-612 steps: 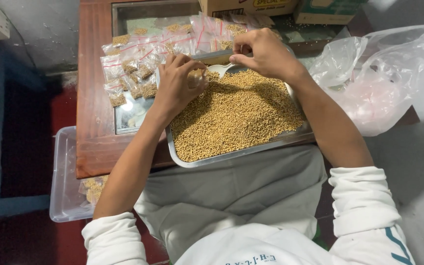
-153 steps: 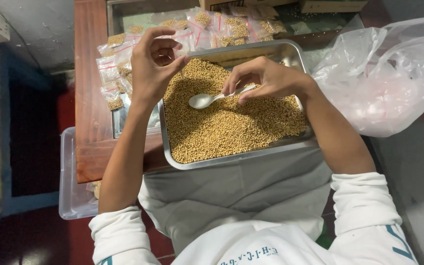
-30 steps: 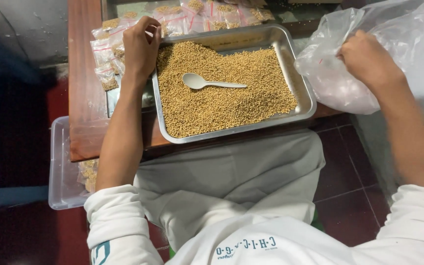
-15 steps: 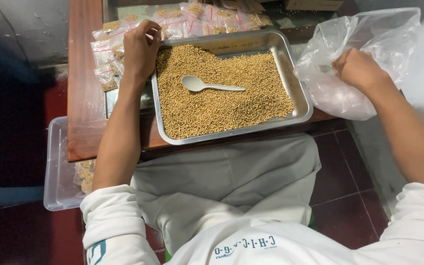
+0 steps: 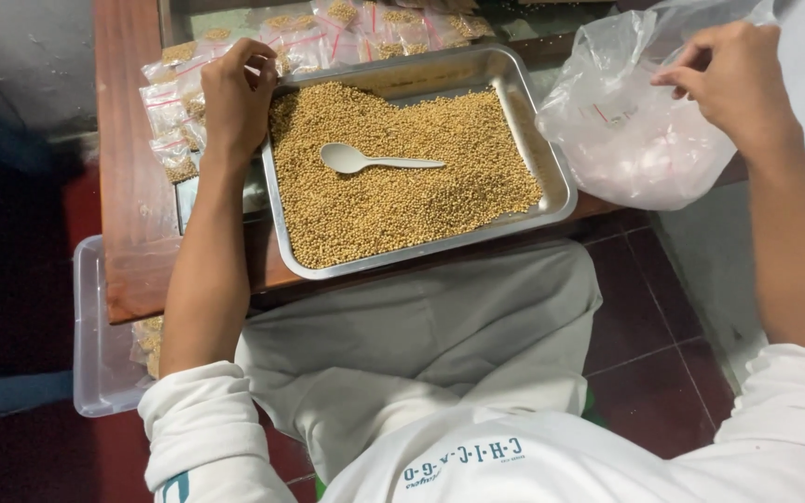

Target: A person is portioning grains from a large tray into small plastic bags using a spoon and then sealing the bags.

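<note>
Spoon (image 5: 375, 161) flat, bowl leftward, handle rightward

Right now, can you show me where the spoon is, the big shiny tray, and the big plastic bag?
spoon (image 5: 351, 158), head view, on its white bowl.
tray (image 5: 559, 191), head view, on its right metal rim.
plastic bag (image 5: 626, 140), head view, on its clear front side.

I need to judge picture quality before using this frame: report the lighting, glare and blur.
Head view: even, soft light, sharp across the metal tray and the seeds; mild glare on the tray rim and on the clear plastic bag under the right hand; floor at far left dark; left hand unblurred.
</note>
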